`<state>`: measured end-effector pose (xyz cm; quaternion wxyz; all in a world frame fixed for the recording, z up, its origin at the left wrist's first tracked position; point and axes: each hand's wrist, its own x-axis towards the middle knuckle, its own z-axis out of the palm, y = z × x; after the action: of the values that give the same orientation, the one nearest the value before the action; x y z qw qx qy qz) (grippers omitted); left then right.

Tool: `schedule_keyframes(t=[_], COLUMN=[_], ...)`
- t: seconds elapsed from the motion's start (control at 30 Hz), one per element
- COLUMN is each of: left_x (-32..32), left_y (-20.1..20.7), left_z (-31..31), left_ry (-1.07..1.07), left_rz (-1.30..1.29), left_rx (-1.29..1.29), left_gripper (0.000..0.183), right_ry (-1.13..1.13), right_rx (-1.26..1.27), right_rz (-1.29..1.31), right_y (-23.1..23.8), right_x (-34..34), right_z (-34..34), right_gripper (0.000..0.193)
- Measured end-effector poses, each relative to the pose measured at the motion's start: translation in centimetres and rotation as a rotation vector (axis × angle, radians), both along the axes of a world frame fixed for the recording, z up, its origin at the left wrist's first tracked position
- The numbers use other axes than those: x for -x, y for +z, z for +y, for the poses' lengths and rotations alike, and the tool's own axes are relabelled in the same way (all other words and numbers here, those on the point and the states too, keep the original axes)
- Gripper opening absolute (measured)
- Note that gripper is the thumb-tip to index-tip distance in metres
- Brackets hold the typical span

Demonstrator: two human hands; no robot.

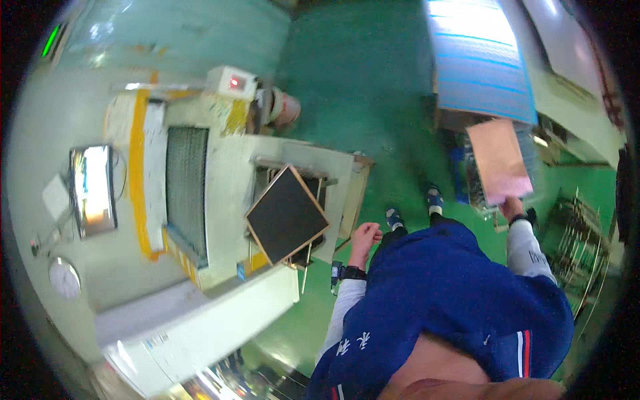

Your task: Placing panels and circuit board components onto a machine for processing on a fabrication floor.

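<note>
My right hand [512, 208] grips the lower edge of a thin copper-coloured sheet [499, 159] and holds it up at the right, over a rack. My left hand [366, 235] hangs at my side with the fingers curled, holding nothing; a black watch sits on its wrist. It is nearest to the corner of a pale machine [220, 193]. A dark square panel with a copper rim [287, 213] lies tilted on the machine's outlet, apart from both hands.
A stack of sheets under a blue-striped cover [477, 60] stands beyond the right hand. A wire rack [587, 253] is at far right. A small screen [93, 190] and a round gauge [65, 278] sit at left. Green floor [360, 87] lies ahead.
</note>
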<state>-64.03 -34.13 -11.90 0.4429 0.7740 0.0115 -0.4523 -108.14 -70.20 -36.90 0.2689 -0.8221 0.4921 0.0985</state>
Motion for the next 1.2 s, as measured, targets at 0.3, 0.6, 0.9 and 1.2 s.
schedule_keyframes(t=[0.3, 0.6, 0.9, 1.2], left_x=[4.6, 7.2, 4.4, 4.7], left_y=[-6.8, -12.2, -11.0, -20.9], left_z=[11.8, 16.2, 18.1, 28.4], left_ry=[0.309, 0.268, 0.593, 0.564], left_rz=[0.084, -0.067, 0.030, -0.223], left_rx=[-0.180, -0.140, 0.022, 0.232], left_gripper=[0.028, 0.021, 0.019, 0.019], right_ry=[-1.450, -0.848, -0.573, 0.968], right_rx=[-1.013, -1.443, -1.886, -0.456], right_rz=[-0.514, -0.368, -0.330, -0.170], right_y=[-4.2, -11.5, -9.0, -10.0], right_x=[3.2, -0.4, -19.2, -34.9], right_z=[-1.4, -6.8, -0.6, 5.1], right_gripper=[0.029, 0.023, 0.027, 0.033])
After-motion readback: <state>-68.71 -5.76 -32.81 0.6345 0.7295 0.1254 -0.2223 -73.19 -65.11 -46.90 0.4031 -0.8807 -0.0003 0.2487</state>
